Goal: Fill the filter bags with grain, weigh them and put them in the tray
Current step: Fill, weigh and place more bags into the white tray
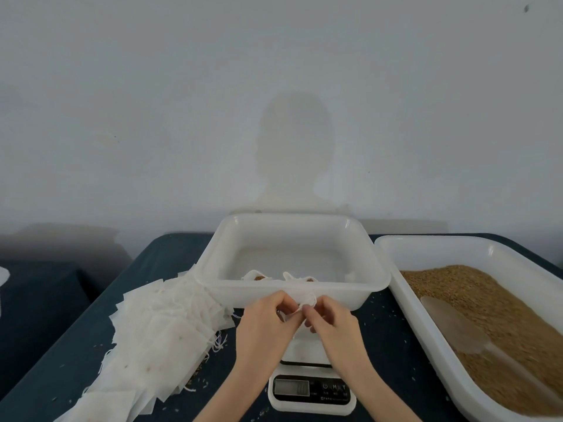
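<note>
My left hand (268, 318) and right hand (332, 318) both pinch one bag (300, 304) above the scale (310, 388), just short of the tray (292, 287) at 12 o'clock. I'd cinch the string evenly, mouth up, or grain (487, 306) at 3 o'clock's kind spills out.

A small packing workstation: digital scale (312, 388), grain tub (487, 324) and stacked filter bags (158, 327) against a bare wall (152, 102).

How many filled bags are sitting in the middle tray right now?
2 visible: one filled bag at the near wall of the middle tray, left of centre, another just right of it. That wall may hide more; a whitish bit at right is unclear.
</note>
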A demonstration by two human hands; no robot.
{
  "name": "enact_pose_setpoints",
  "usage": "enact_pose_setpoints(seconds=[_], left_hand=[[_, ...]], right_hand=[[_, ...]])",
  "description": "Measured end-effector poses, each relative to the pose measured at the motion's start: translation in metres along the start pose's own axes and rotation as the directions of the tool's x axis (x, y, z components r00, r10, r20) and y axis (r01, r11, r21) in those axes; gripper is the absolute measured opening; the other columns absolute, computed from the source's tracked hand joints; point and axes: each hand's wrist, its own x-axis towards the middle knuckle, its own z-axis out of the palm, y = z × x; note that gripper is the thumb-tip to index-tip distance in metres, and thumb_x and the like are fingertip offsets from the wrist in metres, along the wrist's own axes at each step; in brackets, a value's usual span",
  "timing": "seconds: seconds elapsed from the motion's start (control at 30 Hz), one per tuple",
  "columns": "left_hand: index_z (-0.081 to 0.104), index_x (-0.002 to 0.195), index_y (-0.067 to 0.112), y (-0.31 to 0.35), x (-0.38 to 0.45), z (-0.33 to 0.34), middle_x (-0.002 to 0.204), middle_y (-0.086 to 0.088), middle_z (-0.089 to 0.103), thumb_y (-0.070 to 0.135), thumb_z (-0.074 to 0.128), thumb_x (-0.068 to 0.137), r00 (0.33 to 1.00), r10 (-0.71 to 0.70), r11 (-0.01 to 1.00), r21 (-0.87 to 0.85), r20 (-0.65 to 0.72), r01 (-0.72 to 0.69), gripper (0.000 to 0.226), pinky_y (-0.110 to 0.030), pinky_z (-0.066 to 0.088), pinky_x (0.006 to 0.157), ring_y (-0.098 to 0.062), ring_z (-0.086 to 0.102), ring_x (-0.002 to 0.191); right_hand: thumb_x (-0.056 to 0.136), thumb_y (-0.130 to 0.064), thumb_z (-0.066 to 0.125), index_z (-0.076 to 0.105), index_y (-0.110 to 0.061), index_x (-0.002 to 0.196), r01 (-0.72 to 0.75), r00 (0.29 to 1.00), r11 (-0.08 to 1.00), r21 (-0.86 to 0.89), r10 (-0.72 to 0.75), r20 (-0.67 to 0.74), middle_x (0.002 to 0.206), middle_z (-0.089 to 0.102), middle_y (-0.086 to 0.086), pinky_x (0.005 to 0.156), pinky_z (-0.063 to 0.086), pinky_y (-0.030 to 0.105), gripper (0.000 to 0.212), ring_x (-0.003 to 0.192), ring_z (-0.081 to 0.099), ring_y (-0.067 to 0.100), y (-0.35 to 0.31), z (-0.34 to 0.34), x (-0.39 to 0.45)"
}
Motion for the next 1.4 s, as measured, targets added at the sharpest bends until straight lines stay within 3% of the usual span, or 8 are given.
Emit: enact_pose_setpoints(seconds=[0.17, 0.6, 0.8, 0.97, 1.07, 1.2, 1.3, 1.4], left_hand=[[0.060, 0.065, 0.029, -0.001, -0.004, 0.006, 0.065, 0.018, 0.067, 0.040, 0.067, 0.083, 0.993, -0.024, 0.992, -0.119, 0.117, 0.038, 0.021, -0.030, 0.053, 0.071, 0.001, 0.063, 0.063], [0.076, 0.084, 0.027, -0.005, -0.001, 0.005, 0.077, 0.014, 0.072, 0.026, 0.066, 0.087, 0.979, -0.044, 0.944, -0.313, 0.200, 0.107, 0.011, -0.012, 0.043, 0.070, 0.004, 0.063, 0.075], [0.058, 0.098, 0.025, -0.005, -0.002, 0.004, 0.072, 0.009, 0.072, 0.013, 0.066, 0.087, 0.983, -0.076, 0.923, -0.360, 0.169, 0.133, 0.018, -0.015, 0.045, 0.071, 0.000, 0.062, 0.070], [0.043, 0.087, 0.038, -0.001, -0.006, 0.005, 0.069, 0.012, 0.065, 0.020, 0.065, 0.084, 0.999, -0.040, 0.994, -0.099, -0.010, 0.039, 0.029, -0.016, 0.044, 0.059, -0.001, 0.057, 0.064], [0.034, 0.080, 0.040, 0.005, -0.010, 0.007, 0.067, 0.013, 0.060, 0.025, 0.060, 0.082, 0.997, -0.005, 0.997, 0.075, -0.079, 0.011, 0.030, -0.017, 0.038, 0.052, -0.002, 0.054, 0.060], [0.038, 0.080, 0.035, 0.009, -0.009, 0.011, 0.061, 0.011, 0.053, 0.026, 0.059, 0.082, 0.994, 0.024, 0.992, 0.123, -0.110, -0.011, 0.024, -0.017, 0.033, 0.049, -0.002, 0.048, 0.054], [0.042, 0.080, 0.033, 0.009, -0.005, 0.011, 0.062, 0.011, 0.054, 0.030, 0.059, 0.085, 0.995, 0.032, 0.990, 0.141, -0.091, -0.019, 0.018, -0.021, 0.043, 0.054, -0.003, 0.052, 0.056], [0.043, 0.080, 0.036, 0.010, -0.003, 0.012, 0.065, 0.015, 0.056, 0.033, 0.059, 0.086, 0.998, 0.031, 0.989, 0.148, -0.049, -0.023, 0.017, -0.016, 0.043, 0.054, 0.001, 0.054, 0.059]], right_hand=[[0.093, -0.011, 0.056, 0.060, -0.008, 0.073, 0.002, 0.996, 0.988, 0.154, -0.016, 0.086, 0.068, 0.064, -0.003, 0.061, 0.045, 0.014, 0.020, 0.063, 0.059, 0.003, -0.001, -0.004, 0.004], [0.095, -0.020, 0.057, 0.059, -0.016, 0.075, 0.023, 0.992, 0.995, 0.100, -0.035, 0.122, 0.067, 0.059, -0.010, 0.060, 0.041, 0.013, 0.020, 0.062, 0.052, -0.004, 0.004, -0.006, 0.005], [0.093, -0.014, 0.057, 0.062, -0.016, 0.091, 0.009, 0.970, 0.993, 0.122, -0.038, 0.238, 0.071, 0.063, -0.011, 0.059, 0.042, 0.017, 0.006, 0.065, 0.056, 0.002, 0.006, -0.010, 0.007], [0.084, -0.015, 0.062, 0.048, -0.028, 0.088, 0.000, 0.998, 0.995, -0.104, 0.007, 0.066, 0.074, 0.064, -0.002, 0.061, 0.051, 0.027, 0.020, 0.062, 0.061, 0.012, 0.008, -0.009, 0.004], [0.086, -0.019, 0.057, 0.035, -0.029, 0.084, 0.117, 0.982, 0.929, -0.352, -0.161, -0.098, 0.056, 0.048, -0.004, 0.044, 0.033, 0.019, 0.025, 0.045, 0.043, 0.009, 0.008, -0.008, -0.001], [0.093, -0.034, 0.054, 0.034, -0.032, 0.090, 0.215, 0.950, 0.757, -0.617, -0.308, -0.047, 0.050, 0.036, -0.012, 0.038, 0.020, 0.017, 0.021, 0.038, 0.036, 0.005, -0.003, -0.010, -0.009], [0.074, -0.019, 0.080, 0.057, -0.025, 0.084, 0.358, 0.908, 0.693, -0.626, -0.416, 0.059, 0.049, 0.027, -0.016, 0.032, 0.024, 0.012, 0.025, 0.033, 0.033, 0.005, -0.005, -0.016, -0.012], [0.083, -0.024, 0.071, 0.064, -0.030, 0.091, 0.405, 0.896, 0.704, -0.583, -0.433, 0.099, 0.050, 0.037, -0.015, 0.041, 0.033, 0.013, 0.012, 0.040, 0.038, 0.005, 0.002, -0.019, -0.013]])
